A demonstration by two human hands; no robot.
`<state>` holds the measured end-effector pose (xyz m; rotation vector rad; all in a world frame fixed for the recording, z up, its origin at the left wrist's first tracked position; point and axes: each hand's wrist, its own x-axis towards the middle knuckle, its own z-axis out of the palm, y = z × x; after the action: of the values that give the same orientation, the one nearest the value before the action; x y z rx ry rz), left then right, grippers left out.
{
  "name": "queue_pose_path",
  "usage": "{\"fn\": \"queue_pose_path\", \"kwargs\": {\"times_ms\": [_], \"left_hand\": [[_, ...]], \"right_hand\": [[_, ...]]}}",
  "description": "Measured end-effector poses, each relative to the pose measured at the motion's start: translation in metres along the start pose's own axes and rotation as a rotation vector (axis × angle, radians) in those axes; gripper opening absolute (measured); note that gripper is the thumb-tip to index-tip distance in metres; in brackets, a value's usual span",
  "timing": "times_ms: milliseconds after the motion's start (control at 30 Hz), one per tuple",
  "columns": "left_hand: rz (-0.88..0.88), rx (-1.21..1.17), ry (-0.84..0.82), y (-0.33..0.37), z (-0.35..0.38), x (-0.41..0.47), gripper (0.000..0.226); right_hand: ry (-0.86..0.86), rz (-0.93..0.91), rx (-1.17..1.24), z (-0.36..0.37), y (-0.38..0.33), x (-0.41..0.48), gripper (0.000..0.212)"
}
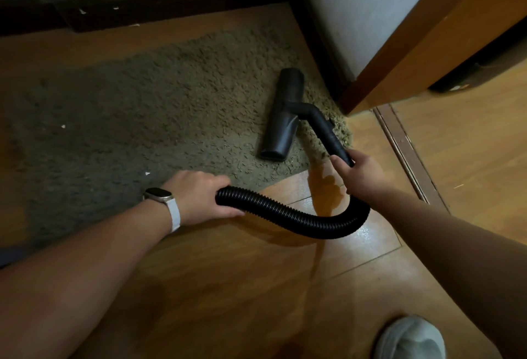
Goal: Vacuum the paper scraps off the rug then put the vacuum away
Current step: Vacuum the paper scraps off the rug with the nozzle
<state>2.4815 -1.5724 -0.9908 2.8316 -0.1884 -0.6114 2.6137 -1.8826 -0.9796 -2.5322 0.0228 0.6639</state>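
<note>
A grey-green shaggy rug lies on the wooden floor. The black vacuum floor head rests on the rug's right end, near the wall corner. Its rigid tube runs back to my right hand, which grips the tube's near end. From there a black ribbed hose curves down and left into my left hand, which is closed around it. Two small white paper scraps lie on the rug, one at the left and one just beyond my left wrist. The vacuum's body is out of view.
A dark skirting board runs along the far wall, and a white wall corner stands beside the rug's right end. A wooden door stands at the right above a floor threshold strip. A grey slipper shows at the bottom right.
</note>
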Motion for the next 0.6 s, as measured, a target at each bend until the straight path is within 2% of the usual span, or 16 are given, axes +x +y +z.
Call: {"fn": "queue_pose_path", "kwargs": {"times_ms": [167,367,533,600], "left_hand": [[0.033,0.024,-0.001,0.0,0.005,0.005,0.055],[0.07,0.028,-0.052,0.002,0.012,0.003,0.054],[0.103,0.026,-0.053,0.006,0.013,0.003,0.07],[0.113,0.02,-0.046,0.006,0.014,0.003,0.068]], "right_hand": [[0.002,0.125,0.01,0.007,0.028,-0.016,0.028],[-0.021,0.16,0.03,0.021,0.049,-0.038,0.032],[-0.005,0.185,0.068,0.027,0.058,-0.055,0.028],[0.032,0.203,0.09,0.035,0.061,-0.063,0.029]]}}
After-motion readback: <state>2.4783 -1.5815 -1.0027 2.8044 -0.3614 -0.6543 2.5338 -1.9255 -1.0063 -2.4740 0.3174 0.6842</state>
